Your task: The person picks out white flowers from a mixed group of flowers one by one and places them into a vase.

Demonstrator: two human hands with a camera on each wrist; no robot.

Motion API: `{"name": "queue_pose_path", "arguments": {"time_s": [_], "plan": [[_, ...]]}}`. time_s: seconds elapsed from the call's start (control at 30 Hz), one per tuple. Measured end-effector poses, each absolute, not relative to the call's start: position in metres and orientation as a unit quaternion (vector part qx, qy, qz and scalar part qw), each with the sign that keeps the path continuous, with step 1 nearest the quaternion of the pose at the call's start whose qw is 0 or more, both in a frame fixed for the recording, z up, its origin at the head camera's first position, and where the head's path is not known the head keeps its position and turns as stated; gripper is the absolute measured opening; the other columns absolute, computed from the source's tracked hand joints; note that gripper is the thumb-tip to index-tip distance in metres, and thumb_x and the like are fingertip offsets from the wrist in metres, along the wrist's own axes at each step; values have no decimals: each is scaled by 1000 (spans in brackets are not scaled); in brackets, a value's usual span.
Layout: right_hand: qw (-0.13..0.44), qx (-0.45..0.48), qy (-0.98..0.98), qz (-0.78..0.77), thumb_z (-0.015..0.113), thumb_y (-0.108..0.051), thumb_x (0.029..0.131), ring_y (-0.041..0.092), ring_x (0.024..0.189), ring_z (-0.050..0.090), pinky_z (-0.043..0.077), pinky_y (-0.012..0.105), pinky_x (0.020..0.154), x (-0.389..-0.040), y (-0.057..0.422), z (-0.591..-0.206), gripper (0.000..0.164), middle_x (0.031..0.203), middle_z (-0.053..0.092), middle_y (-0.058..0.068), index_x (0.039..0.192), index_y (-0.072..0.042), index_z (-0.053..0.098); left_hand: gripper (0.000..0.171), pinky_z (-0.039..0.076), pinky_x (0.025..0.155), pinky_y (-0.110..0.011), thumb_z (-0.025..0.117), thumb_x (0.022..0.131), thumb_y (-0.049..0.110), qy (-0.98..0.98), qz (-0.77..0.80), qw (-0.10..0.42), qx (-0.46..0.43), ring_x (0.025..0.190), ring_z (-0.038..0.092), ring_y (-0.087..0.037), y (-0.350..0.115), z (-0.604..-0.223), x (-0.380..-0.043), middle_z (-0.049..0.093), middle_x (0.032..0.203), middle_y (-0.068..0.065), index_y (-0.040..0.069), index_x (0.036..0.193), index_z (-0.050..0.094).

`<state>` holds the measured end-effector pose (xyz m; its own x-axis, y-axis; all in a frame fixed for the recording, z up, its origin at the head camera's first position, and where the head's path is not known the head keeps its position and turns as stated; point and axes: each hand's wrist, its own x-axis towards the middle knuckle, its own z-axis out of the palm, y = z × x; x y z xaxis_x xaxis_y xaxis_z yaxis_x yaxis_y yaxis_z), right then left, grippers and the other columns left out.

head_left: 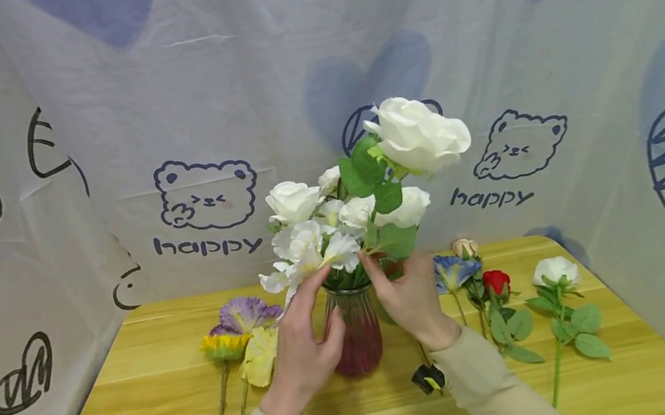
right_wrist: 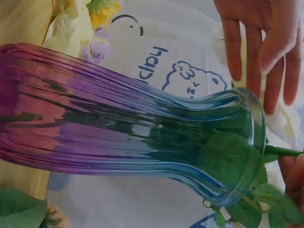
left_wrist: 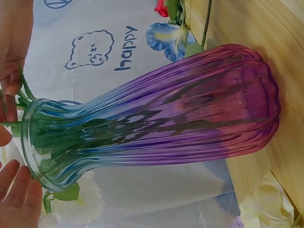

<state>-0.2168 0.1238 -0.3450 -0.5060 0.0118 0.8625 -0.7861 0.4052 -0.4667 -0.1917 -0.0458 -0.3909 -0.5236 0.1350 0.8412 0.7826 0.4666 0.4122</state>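
Observation:
A ribbed glass vase (left_wrist: 180, 109), shading from blue at the neck to pink at the base, stands upright on the table. Stems show through its glass, and white flowers (head_left: 302, 242) crowd above its rim. My right hand (head_left: 411, 297) is at the mouth's right side, its fingers pinching a green stem (right_wrist: 278, 151) just over the rim. Above that hand rises a tall white rose (head_left: 419, 133) with green leaves. At the left of the mouth, my left hand (head_left: 306, 342) has its fingers extended beside the rim and the lower white petals.
Left on the wooden table (head_left: 138, 390) lie a purple flower (head_left: 247, 314), a sunflower (head_left: 223, 347) and a pale yellow flower (head_left: 261, 357). To the right are a blue flower (head_left: 454, 271), a red rose (head_left: 496, 282) and a white rose (head_left: 555, 270). A printed cloth hangs behind.

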Motion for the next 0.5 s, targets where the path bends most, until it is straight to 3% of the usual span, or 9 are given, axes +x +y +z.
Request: {"name": "queue_pose_path", "arguments": {"time_s": [0.5], "plan": [[372,237,-756,484,72,-8,92,28,73,71,59,34,53,-215,124,-339,23,91,74,18,111,2,65,65,49,111,-44,68,83,-4,-777,-421,367,-290,129,60,-32,-46,-391,-191,61,141,-16,1,145,49]]}}
